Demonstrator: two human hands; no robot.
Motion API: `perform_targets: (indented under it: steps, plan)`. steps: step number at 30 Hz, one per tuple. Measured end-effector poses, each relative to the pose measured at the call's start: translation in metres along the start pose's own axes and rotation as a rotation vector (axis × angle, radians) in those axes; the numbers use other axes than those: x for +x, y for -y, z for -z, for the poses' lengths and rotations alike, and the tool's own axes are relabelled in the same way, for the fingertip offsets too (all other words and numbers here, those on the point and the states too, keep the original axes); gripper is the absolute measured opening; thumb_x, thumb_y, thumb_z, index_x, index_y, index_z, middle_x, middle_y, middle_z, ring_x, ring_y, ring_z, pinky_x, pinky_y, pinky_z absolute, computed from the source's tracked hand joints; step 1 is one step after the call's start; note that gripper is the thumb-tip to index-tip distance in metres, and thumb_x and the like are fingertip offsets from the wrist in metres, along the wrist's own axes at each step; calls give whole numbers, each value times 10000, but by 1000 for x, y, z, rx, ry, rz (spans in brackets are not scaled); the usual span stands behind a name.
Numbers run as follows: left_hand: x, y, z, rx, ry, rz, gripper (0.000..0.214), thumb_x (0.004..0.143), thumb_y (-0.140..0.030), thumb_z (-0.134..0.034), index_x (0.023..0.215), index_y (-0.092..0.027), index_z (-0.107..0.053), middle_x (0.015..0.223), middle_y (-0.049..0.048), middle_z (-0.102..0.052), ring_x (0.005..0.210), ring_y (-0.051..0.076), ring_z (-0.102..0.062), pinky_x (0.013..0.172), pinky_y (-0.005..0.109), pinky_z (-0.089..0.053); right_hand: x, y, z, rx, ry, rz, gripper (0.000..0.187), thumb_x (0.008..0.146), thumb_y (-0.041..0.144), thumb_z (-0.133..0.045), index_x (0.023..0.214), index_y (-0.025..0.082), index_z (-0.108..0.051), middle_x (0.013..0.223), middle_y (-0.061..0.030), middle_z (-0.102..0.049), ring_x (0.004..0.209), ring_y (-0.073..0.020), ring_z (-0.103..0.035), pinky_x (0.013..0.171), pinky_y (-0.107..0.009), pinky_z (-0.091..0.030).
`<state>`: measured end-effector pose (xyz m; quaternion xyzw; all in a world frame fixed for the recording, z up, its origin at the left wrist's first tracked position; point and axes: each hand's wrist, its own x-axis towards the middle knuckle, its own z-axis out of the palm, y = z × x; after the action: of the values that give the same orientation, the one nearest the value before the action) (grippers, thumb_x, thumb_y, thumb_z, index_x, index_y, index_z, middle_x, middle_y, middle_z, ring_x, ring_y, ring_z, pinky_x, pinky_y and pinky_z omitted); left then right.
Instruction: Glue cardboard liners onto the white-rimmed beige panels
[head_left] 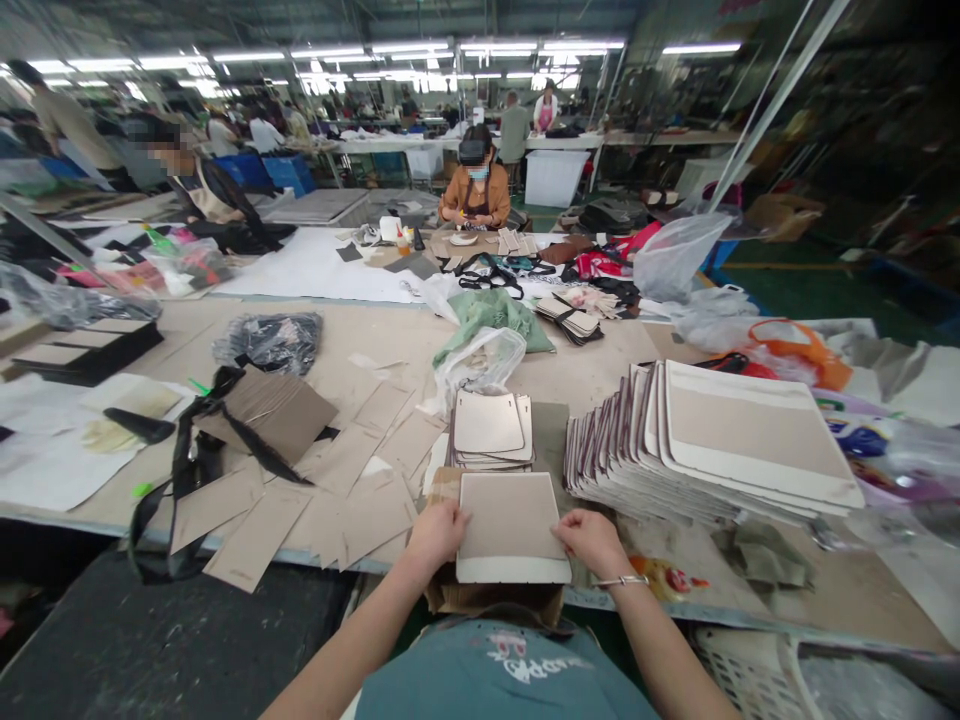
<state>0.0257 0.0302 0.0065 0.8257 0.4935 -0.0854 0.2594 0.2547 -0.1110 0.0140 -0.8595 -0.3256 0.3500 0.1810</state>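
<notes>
In front of me lies a flat panel (513, 528), taupe on most of its face with a pale band along the near side. My left hand (437, 532) has its fingers closed at the panel's left edge. At the right edge, my right hand (592, 541) is pinched, thumb against fingers. A cardboard box (495, 600) shows beneath the panel. Just beyond it sits a short stack of smaller pale panels with dark edges (489, 422). To the right leans a long row of similar larger panels (750, 425).
Loose taupe boards (255, 535) spread over the table's left, beside a strapped stack of boards (274, 415). A green bag (487, 315) and clear plastic bag (484, 365) lie ahead. A co-worker (476, 185) sits across the table. A white basket (742, 660) stands low right.
</notes>
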Motion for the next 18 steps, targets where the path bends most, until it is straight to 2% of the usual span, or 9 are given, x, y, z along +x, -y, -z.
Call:
perform_targets:
  steps: [7, 18]
  plan:
    - [1, 0, 2, -17, 27, -23, 254, 859, -352, -454, 727, -184, -591, 743, 45, -670, 717, 173, -615, 628, 250, -400, 3, -1, -2, -12, -18, -18, 89, 665, 219, -596, 579, 209, -615, 535, 18, -635, 607, -151, -606, 588, -219, -397]
    - [7, 3, -1, 11, 50, -5, 247, 864, -362, -447, 742, -189, -574, 748, 50, -672, 735, 193, -620, 624, 269, -407, 4, 0, 0, -37, -24, -13, 86, 654, 240, -598, 577, 220, -632, 543, 14, -639, 637, -159, -613, 598, -227, -399]
